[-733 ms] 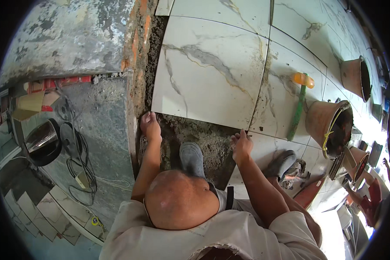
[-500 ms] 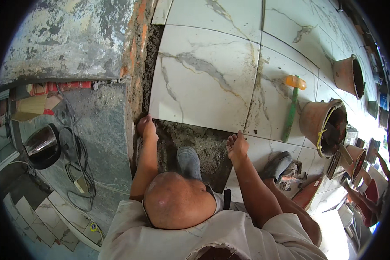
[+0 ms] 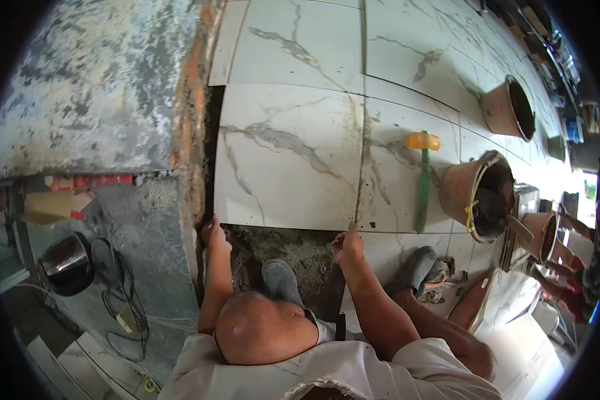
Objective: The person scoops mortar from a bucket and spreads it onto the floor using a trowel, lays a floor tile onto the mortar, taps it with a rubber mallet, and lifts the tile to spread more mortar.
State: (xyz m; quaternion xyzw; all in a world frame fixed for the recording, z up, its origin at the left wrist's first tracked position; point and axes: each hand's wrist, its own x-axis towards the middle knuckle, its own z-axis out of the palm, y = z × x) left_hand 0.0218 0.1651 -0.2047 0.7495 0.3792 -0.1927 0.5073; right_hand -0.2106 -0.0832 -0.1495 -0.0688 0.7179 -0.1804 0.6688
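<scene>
A large white marble-patterned floor tile (image 3: 287, 160) with grey and gold veins lies in front of me. My left hand (image 3: 215, 236) is at its near left corner, fingers curled against the edge. At the near right corner my right hand (image 3: 347, 245) pinches the edge, its other fingers folded in. The undersides of both grips are hidden. Between my hands, rough grey mortar bed (image 3: 307, 257) shows below the tile's near edge. A mallet with an orange head and green handle (image 3: 424, 183) rests on the tiles to the right.
A mortar bucket (image 3: 457, 193) with a trowel (image 3: 519, 229) stands right of the mallet. Another bucket (image 3: 503, 112) is farther back. Along the left runs a rough wall edge (image 3: 192, 127). A glossy dark rounded object (image 3: 67, 263) and a coiled cable (image 3: 130, 310) lie left.
My view has shifted, so the scene sits lower and farther left, turned slightly. Both hands stay at the tile's near corners. The dark gap along the tile's left side looks narrower.
</scene>
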